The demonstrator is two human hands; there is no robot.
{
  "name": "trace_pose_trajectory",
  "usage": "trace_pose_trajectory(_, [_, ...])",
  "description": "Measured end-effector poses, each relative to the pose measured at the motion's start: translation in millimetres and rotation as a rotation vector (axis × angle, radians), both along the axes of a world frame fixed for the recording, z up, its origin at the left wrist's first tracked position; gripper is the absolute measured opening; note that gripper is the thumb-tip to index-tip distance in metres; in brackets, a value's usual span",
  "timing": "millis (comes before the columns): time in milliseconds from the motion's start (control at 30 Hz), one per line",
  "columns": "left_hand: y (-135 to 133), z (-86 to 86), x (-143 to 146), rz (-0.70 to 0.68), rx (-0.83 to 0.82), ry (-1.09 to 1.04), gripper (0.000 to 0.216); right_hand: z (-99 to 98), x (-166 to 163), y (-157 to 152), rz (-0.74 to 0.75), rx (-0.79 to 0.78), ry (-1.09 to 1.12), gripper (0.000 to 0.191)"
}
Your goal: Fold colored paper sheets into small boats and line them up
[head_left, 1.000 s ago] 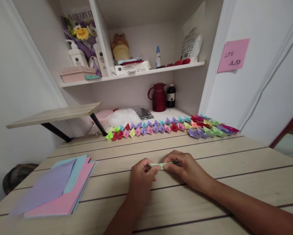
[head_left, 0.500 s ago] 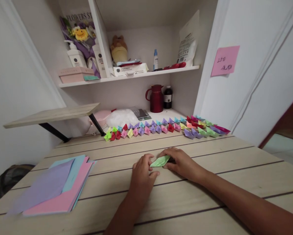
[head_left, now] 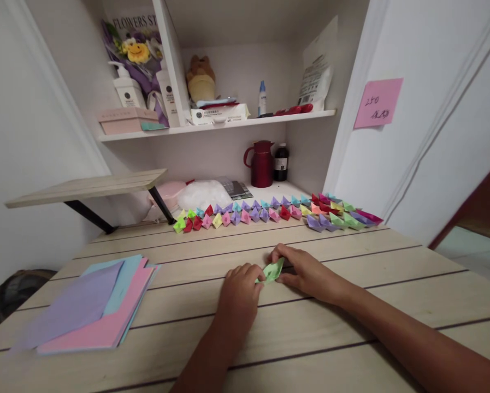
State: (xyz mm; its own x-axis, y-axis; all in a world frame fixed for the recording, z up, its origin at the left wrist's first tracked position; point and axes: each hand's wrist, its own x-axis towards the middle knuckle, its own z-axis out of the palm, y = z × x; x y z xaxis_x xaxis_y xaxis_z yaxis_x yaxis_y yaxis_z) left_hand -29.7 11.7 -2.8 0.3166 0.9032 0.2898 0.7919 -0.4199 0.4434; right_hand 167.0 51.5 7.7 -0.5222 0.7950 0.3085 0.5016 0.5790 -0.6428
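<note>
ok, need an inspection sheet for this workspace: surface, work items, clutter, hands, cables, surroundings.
Surface: pale wood-look table, dark seams across it.
Work items: folded green paper between the hands; paper stack at left, purple sheet on top; many coloured boats in rows along the back.
Clutter: small stand at back left; white bag behind the boats.
Hands: left hand at the green paper's left end, right hand at its right end.
Cables: one thin cable on the right wall; none seen on the table.
Surroundings: red jug and dark bottle in the cabinet; pink note at right.
</note>
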Motion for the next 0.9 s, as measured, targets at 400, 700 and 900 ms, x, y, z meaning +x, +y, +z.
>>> trace_pose_trajectory(400, [-0.7, -2.5, 0.6, -0.038, 0.070, 0.086, 0.018, 9.4, 3.0, -3.2, 0.149, 0.003, -0.044, 0.015])
trace_pose_trajectory(700, [-1.7, -2.5, -0.3, -0.048, 0.066, 0.095, 0.020, 12.9, 6.4, -0.5, 0.157, -0.046, 0.000, 0.016])
trace_pose_trajectory(900, [-2.3, -0.5, 0.3, -0.043, 0.052, 0.104, 0.019, 12.1, 6.9, 0.2, 0.131, -0.016, -0.065, 0.017])
